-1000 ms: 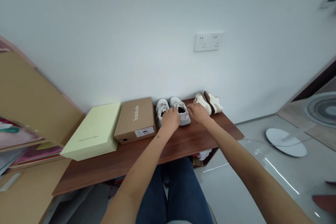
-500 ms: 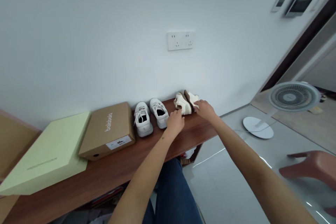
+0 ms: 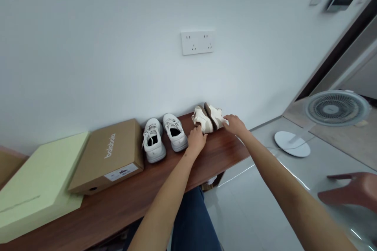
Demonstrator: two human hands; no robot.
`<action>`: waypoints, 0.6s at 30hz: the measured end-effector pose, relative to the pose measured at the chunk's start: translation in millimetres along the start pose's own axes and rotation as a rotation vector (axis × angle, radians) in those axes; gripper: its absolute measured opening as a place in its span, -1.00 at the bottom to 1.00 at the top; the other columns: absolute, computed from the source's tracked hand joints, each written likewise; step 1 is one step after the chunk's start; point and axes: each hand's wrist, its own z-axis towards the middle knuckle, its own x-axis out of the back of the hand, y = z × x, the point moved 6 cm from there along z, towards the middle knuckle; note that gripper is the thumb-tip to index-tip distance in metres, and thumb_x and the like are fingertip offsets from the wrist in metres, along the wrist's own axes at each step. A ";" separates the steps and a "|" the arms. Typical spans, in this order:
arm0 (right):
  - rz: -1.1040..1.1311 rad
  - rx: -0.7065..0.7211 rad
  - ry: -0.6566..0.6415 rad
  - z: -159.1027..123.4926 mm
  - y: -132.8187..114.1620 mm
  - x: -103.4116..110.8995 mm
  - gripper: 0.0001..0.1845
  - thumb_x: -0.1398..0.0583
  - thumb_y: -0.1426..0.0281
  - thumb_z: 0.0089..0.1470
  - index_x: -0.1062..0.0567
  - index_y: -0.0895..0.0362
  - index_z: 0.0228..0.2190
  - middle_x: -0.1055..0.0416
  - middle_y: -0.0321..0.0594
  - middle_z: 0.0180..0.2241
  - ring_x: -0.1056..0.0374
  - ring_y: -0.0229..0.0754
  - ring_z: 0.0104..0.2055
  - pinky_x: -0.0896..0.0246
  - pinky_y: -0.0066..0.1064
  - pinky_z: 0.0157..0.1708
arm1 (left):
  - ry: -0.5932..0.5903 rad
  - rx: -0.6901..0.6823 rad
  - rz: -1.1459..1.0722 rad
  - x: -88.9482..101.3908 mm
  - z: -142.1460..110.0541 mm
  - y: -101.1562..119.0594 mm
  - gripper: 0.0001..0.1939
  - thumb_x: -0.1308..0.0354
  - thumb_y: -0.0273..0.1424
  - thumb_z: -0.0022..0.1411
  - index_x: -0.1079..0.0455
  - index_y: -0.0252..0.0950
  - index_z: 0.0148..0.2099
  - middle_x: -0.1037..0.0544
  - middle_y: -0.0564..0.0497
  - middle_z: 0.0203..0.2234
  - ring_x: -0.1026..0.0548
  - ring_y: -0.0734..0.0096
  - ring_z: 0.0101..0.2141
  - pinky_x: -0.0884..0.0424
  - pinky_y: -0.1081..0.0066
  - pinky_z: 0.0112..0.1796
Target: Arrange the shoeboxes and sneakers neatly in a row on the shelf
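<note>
1. Cream shoes [image 3: 203,119] sit between the left grip [image 3: 196,140] and right grip [image 3: 235,124], seemingly sole to sole, so outer-side contact probably steadies both.
2. Both grips curl at the shoes' edges; whether they clasp, I cannot tell.
3. White sneakers [image 3: 180,143] stand upright just left of the left grip, resting on their soles.

Wall socket [image 3: 197,43]; floor fan [image 3: 330,109]; pink stool [image 3: 359,191], probably.
</note>
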 end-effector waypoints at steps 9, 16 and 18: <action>0.152 0.013 -0.127 23.8 13.8 -22.8 -0.55 -0.22 0.31 0.13 -0.42 0.19 0.05 -0.46 0.01 0.03 -0.36 -0.06 0.05 -0.16 -0.37 0.00 | 0.007 0.095 -0.455 -20.6 29.6 -15.1 -0.64 -0.22 -0.30 0.20 -0.39 -0.34 0.02 -0.53 -0.24 -0.02 -0.47 0.11 0.00 -0.31 0.29 -0.02; 0.174 0.021 -0.181 30.8 13.7 -23.3 -0.70 -0.24 0.29 0.11 -0.50 0.16 -0.14 -0.56 -0.12 -0.16 -0.44 -0.12 -0.15 -0.19 -0.42 -0.16 | 0.013 0.120 -0.632 -30.0 42.1 -10.5 -0.73 -0.18 -0.37 0.22 -0.49 -0.39 -0.06 -0.62 -0.12 -0.20 -0.55 0.30 -0.20 -0.38 0.42 -0.16; 0.169 0.017 -0.184 32.0 11.2 -20.5 -0.72 -0.26 0.28 0.09 -0.51 0.16 -0.18 -0.56 -0.11 -0.19 -0.43 -0.11 -0.17 -0.19 -0.42 -0.18 | 0.022 0.125 -0.622 -28.5 43.1 -9.7 -0.72 -0.16 -0.37 0.23 -0.49 -0.40 -0.06 -0.62 -0.14 -0.21 -0.55 0.28 -0.20 -0.38 0.39 -0.14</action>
